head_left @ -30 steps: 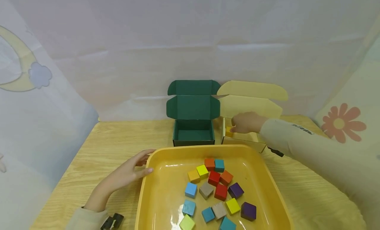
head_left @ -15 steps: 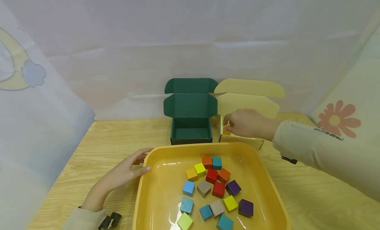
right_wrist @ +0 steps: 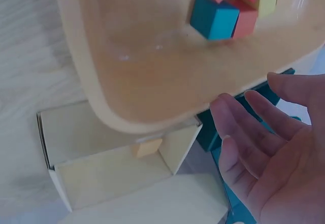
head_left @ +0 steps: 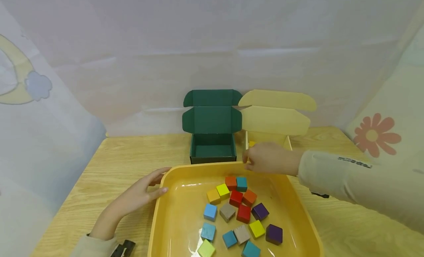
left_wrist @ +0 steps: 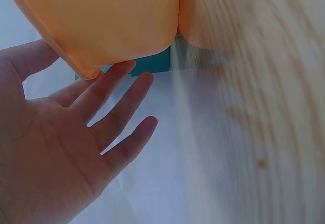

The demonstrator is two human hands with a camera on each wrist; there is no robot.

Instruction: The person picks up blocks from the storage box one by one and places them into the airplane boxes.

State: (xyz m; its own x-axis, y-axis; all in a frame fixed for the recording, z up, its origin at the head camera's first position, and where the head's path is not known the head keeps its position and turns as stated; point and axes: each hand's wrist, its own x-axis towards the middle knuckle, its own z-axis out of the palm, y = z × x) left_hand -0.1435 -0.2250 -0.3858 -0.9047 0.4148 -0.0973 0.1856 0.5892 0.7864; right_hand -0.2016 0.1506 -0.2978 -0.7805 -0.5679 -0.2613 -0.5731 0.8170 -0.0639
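My left hand (head_left: 140, 192) rests at the left rim of a yellow tray (head_left: 177, 213), its thumb over the edge. The left wrist view shows its fingers spread and fairly straight against the outside of the tray. My right hand (head_left: 269, 158) is over the tray's back rim, in front of the pale yellow box (head_left: 275, 120); the right wrist view shows it holding nothing, its fingers loosely bent. An orange-yellow block (right_wrist: 147, 148) lies inside that box. Several coloured blocks are in the tray, among them a teal block (head_left: 241, 184) and a red block (head_left: 236, 199).
A green box (head_left: 213, 119) stands lid-up behind the tray, left of the pale yellow box. Both stand on a wood-grain table (head_left: 139, 150). Behind them hangs a pale printed cloth (head_left: 149, 80).
My right hand has let go of the orange-yellow block in the pale yellow box and come back toward the tray's back rim. The left hand has stayed at the tray's left rim.
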